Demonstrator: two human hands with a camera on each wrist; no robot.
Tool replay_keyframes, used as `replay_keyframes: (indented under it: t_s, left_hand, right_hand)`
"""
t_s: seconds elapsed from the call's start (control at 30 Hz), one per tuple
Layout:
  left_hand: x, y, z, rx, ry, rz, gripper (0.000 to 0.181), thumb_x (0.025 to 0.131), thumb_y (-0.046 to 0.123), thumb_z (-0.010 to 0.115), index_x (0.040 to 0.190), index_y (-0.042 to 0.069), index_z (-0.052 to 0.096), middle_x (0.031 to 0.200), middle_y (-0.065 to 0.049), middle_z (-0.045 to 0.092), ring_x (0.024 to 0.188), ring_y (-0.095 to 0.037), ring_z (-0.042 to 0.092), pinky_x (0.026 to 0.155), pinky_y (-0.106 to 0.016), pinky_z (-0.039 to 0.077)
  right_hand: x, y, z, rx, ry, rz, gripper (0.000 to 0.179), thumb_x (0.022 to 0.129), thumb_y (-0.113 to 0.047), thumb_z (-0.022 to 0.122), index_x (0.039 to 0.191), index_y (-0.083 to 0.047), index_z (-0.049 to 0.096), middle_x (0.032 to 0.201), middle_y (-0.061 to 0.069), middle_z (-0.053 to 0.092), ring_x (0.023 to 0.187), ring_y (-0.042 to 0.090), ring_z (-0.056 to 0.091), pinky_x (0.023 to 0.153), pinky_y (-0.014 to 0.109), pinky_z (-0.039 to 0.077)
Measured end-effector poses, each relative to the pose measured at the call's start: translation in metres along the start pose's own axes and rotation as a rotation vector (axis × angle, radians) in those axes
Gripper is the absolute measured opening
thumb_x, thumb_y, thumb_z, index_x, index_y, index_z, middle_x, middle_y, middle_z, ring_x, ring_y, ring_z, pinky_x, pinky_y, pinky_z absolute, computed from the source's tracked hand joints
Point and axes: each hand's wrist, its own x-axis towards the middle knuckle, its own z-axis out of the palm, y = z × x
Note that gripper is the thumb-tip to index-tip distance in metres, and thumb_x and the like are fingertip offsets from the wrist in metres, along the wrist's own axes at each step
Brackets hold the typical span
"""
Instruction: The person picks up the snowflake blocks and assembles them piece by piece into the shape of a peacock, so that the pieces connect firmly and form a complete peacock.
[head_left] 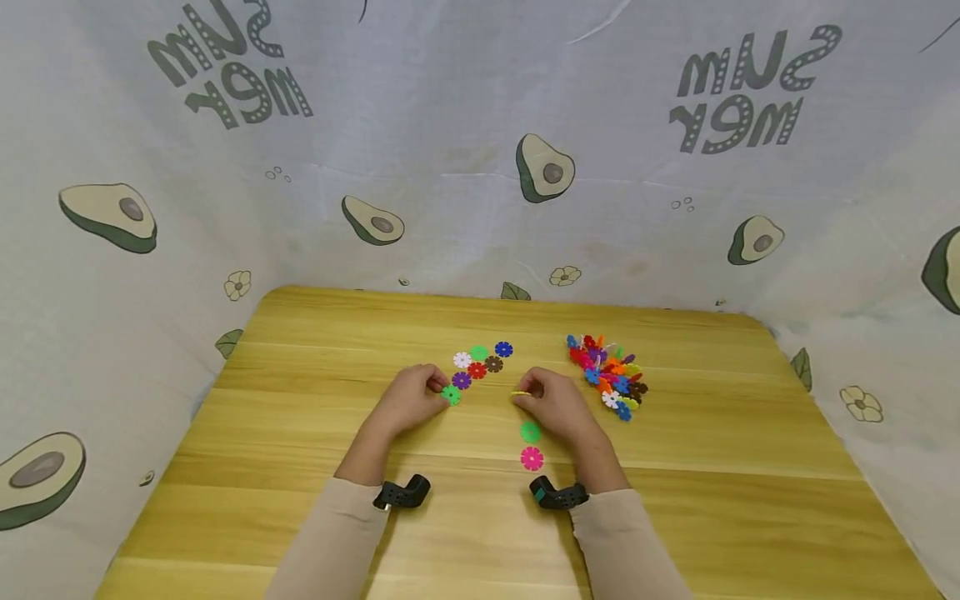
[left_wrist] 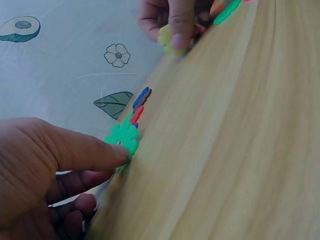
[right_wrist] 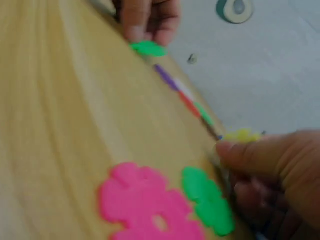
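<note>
My left hand [head_left: 411, 400] pinches a green flower-shaped disc [left_wrist: 123, 134] between thumb and fingers, close over the wooden table. Between the thumb and fingers of my right hand [head_left: 557, 403] is a yellow flower-shaped disc [right_wrist: 242, 135], seen nearly edge-on in the head view. Beyond the left hand lies a flat group of discs: purple [head_left: 461, 381], red [head_left: 477, 371], white [head_left: 462, 360], brown [head_left: 493, 364], blue [head_left: 504, 349] and another green [head_left: 479, 353]. A green disc [head_left: 530, 432] and a pink disc [head_left: 532, 458] lie on the near side of the right hand.
A heap of mixed coloured discs [head_left: 609, 377] sits on the table [head_left: 712, 400] to the right of the right hand. Behind and at both sides hangs a pale curtain [head_left: 465, 100] printed with avocados. Each wrist wears a black strap [head_left: 558, 495].
</note>
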Motion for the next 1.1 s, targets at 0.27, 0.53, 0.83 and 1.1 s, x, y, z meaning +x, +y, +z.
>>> replay_keyframes:
  t_s: [0.27,0.53,0.83,1.1]
  left_hand:
    - [0.001,0.009,0.012,-0.209,-0.016,0.026,0.013,0.095,0.014,0.069,0.106,0.009,0.068,0.093,-0.004,0.067,0.082,-0.014,0.06,0.074,-0.028,0.052]
    - [0.002,0.02,0.042,-0.649,-0.137,-0.022,0.027,0.097,0.007,0.057,0.122,-0.003,0.061,0.08,-0.007,0.065,0.064,-0.013,0.068,0.063,-0.029,0.063]
    - [0.003,0.02,0.047,-0.848,-0.062,-0.115,0.023,0.095,0.005,0.056,0.116,-0.005,0.056,0.078,-0.003,0.062,0.061,-0.01,0.066,0.059,-0.024,0.062]
    - [0.003,0.019,0.046,-0.875,-0.128,-0.089,0.021,0.097,0.004,0.06,0.113,-0.009,0.058,0.078,0.0,0.064,0.061,-0.008,0.065,0.06,-0.022,0.061]
  right_hand:
    - [0.003,0.005,0.023,0.323,0.093,-0.057,0.014,0.096,-0.015,0.072,0.108,-0.008,0.073,0.101,0.011,0.075,0.087,0.017,0.069,0.078,0.023,0.059]
    - [-0.01,0.005,0.03,0.478,0.151,-0.13,0.019,0.098,-0.01,0.069,0.116,-0.004,0.07,0.105,0.016,0.073,0.09,0.018,0.074,0.08,0.018,0.06]
    - [-0.013,0.007,0.032,0.6,0.125,-0.191,0.014,0.097,-0.006,0.068,0.108,0.002,0.067,0.104,0.024,0.071,0.091,0.016,0.075,0.082,0.02,0.062]
    - [-0.013,0.008,0.034,0.483,0.137,-0.252,0.007,0.096,-0.006,0.069,0.101,-0.002,0.072,0.099,0.017,0.075,0.088,0.007,0.071,0.08,0.017,0.06]
